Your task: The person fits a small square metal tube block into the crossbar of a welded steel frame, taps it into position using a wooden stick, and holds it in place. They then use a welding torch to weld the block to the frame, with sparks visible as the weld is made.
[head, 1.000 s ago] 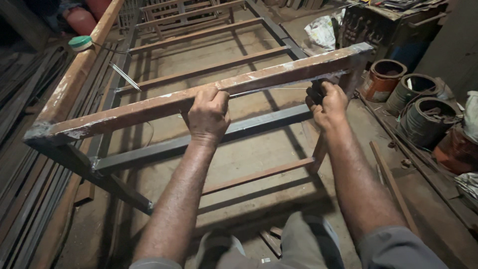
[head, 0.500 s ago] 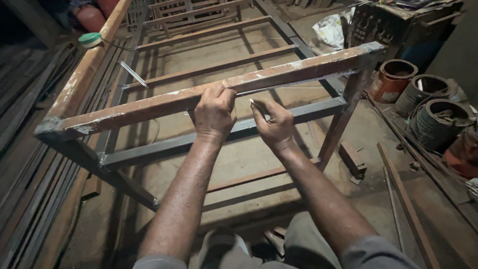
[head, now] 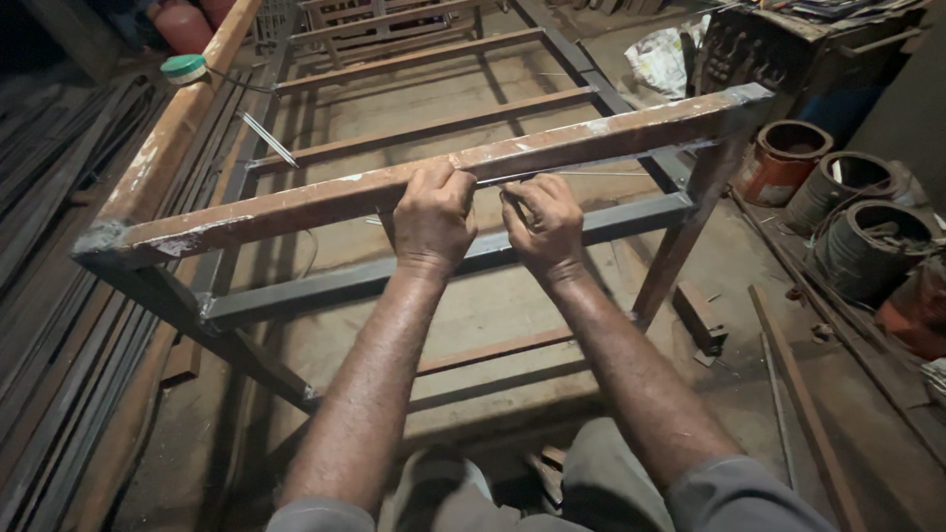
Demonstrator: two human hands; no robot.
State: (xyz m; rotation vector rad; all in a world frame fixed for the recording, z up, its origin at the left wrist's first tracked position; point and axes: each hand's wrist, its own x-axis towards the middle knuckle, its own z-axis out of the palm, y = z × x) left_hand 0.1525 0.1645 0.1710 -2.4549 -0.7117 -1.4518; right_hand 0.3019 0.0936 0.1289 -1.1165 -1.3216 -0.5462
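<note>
Rusty top rail [head: 296, 202] of the steel frame runs from nine o'clock up toward two o'clock across the view, above a grey lower bar [head: 325, 286]. Farther left, at eleven o'clock, a green-capped object [head: 183, 67] sits on the side rail. At centre, the left hand [head: 434, 217] is clamped over the rail's near edge. Just beside it, the right hand [head: 542, 225] pinches a thin metal rod [head: 591, 173] lying along the rail toward three o'clock. This looks like a marking or measuring step; the rod likely needs holding flush and steady. Buckets [head: 793, 158] stand at three o'clock.
</note>
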